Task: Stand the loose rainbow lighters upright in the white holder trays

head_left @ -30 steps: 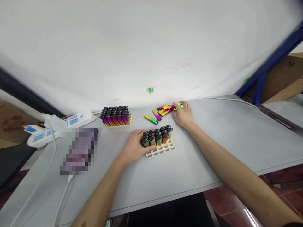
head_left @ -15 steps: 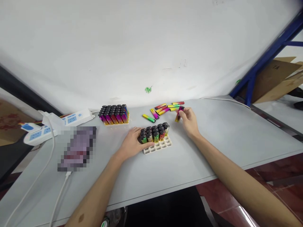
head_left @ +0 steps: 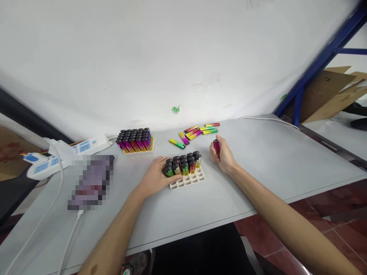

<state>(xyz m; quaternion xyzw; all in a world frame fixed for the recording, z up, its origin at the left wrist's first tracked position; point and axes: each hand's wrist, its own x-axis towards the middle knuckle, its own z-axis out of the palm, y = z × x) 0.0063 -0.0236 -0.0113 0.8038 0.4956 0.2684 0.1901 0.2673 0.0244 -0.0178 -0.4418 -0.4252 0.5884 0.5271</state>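
Note:
My right hand (head_left: pixel 224 156) is closed around a purple lighter (head_left: pixel 216 146), held above the table to the right of a white slotted tray (head_left: pixel 187 181). Several black-topped lighters (head_left: pixel 185 168) stand upright in the tray's back rows, while its front slots are bare. With thumb along the front and fingers at the left side, my left hand (head_left: pixel 157 173) grips the tray and the lighters at its left end. Behind, several colourful lighters (head_left: pixel 195 134) lie loose on the table. A second tray packed with upright lighters (head_left: pixel 135 142) stands at the back left.
A phone-like device (head_left: pixel 93 181), blurred out, lies on the left with a white cable (head_left: pixel 70 236) plugged in. Behind it sits a white power strip (head_left: pixel 88 147). The wall (head_left: pixel 183 65) bounds the table's back; a blue metal post (head_left: pixel 298 103) and cardboard boxes (head_left: pixel 327 91) are at right.
My right hand has drawn the lighter nearer to me, away from the loose ones, and its fingers now wrap round it. My left hand keeps its hold on the tray.

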